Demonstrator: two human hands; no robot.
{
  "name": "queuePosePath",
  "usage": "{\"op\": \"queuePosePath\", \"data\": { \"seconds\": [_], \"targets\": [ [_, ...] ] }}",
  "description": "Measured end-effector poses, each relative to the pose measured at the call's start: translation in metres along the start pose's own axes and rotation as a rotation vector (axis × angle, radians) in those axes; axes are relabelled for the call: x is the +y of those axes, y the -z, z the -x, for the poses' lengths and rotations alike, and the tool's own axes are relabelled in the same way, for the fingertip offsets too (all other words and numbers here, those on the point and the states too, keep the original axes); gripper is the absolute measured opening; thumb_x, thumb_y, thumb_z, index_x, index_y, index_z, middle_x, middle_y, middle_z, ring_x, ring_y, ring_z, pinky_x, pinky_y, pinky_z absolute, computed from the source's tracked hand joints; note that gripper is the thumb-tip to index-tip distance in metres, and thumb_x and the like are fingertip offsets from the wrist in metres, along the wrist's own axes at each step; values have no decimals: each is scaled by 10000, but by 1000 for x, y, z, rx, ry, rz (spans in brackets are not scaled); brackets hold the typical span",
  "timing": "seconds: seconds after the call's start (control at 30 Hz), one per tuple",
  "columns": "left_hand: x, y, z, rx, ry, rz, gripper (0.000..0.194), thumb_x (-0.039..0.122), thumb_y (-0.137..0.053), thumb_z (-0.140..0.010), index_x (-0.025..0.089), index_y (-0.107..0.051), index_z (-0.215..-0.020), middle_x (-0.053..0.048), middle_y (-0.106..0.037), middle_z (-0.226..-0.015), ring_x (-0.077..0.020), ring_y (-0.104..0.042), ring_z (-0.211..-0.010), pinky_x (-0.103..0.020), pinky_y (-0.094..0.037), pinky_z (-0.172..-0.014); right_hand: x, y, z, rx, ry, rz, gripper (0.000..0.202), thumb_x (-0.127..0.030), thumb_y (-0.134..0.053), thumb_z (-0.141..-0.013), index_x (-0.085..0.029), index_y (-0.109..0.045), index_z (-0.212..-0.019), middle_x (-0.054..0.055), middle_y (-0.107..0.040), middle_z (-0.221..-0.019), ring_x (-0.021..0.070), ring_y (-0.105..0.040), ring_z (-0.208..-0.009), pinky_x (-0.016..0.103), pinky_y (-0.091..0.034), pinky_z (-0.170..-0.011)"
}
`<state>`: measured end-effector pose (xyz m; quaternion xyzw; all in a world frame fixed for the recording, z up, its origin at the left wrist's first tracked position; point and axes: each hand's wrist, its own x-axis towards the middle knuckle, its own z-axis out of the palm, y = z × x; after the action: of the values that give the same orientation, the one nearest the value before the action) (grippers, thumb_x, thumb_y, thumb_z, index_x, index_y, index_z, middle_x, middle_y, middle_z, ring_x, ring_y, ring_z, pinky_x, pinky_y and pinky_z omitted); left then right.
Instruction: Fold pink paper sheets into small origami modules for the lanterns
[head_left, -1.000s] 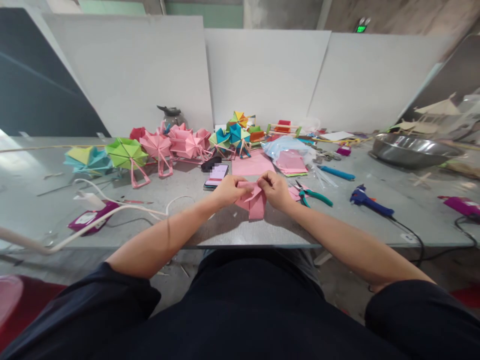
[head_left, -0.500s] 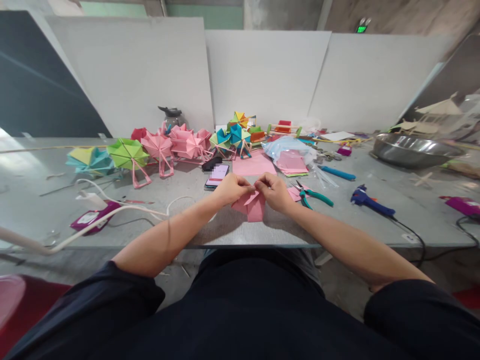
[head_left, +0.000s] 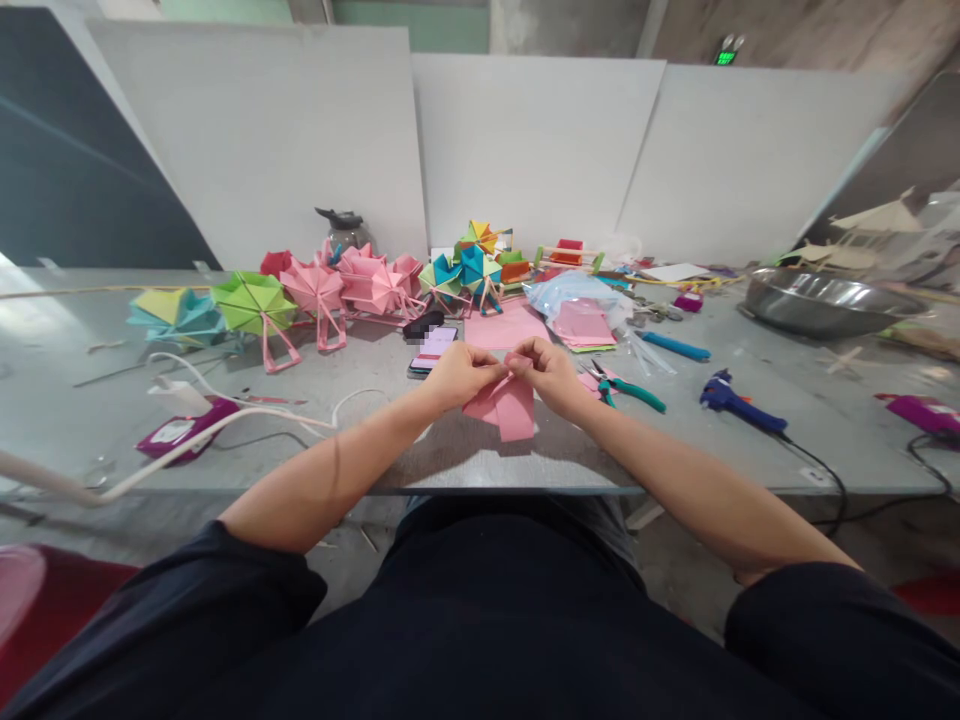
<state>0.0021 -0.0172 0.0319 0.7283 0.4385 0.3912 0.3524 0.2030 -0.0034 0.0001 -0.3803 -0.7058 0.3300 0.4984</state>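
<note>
Taking the folded pink paper [head_left: 516, 412] as your landmark, well to its left lies a purple box [head_left: 202, 432] with a white label [head_left: 172, 430] whose print is too small to read. Beyond that box stand paper umbrellas [head_left: 253, 302], and a dark-lidded pot [head_left: 347, 236] sits behind the pink ones; you can't tell its contents. Just left of the paper, your phone [head_left: 435, 350] shows a partly blurred screen. Your left hand [head_left: 466, 376] and right hand [head_left: 551, 378] both have thumb and fingers pinched together on the paper's upper part, near the table's front edge [head_left: 517, 490]. Beyond it lies a flat pink sheet [head_left: 506, 325]. To its right, the teal-handled pliers [head_left: 637, 392] rest near your right hand, leaving little room on that side; a clear plastic bag [head_left: 562, 290] behind them holds something pale blue. Farther right are a blue glue gun [head_left: 739, 402], a green sign [head_left: 725, 57] reading "EXIT" high behind it, and a steel basin [head_left: 817, 300], its contents hidden from you.
</note>
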Motion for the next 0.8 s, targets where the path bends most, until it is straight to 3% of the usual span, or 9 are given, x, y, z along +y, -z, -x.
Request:
{"op": "queuePosePath", "data": {
  "seconds": [0.1,0.3,0.53,0.8],
  "targets": [
    [-1,-2,0,59,-19,36,390,519,-795,-860,141,-797,-768,-34,-712,-697,-135,-569,-626,-244,-387,-547,1,1,-2,-74,-106,-143,624,-659,-905,-669,-259,-628,-1060,-5,-695,-831,204,-640,-733,326,-518,-671],
    [-2,-6,0,89,-32,133,273,421,-812,-862,153,-814,-811,-54,-781,-812,-156,-657,-732,-260,-495,-676,4,1,-3,-103,-126,-157,567,-702,-924,-646,-227,-668,-820,6,-697,-776,190,-630,-698,311,-503,-640],
    [6,-2,5,8,-5,127,230,371,-825,-804,146,-781,-789,-2,-675,-703,-119,-549,-631,-260,-414,-612,-1,4,-2,-66,-104,-167,566,-709,-934,-625,-215,-702,-776,20,-709,-758,187,-612,-689,312,-495,-633],
    [5,0,3,-9,-13,39,188,309,-825,-722,146,-749,-776,15,-641,-696,-133,-554,-652,-269,-402,-631,-1,7,-5,-69,-75,-131,559,-714,-913,-666,-220,-680,-788,5,-664,-746,189,-599,-707,316,-481,-651]
  ]
}}
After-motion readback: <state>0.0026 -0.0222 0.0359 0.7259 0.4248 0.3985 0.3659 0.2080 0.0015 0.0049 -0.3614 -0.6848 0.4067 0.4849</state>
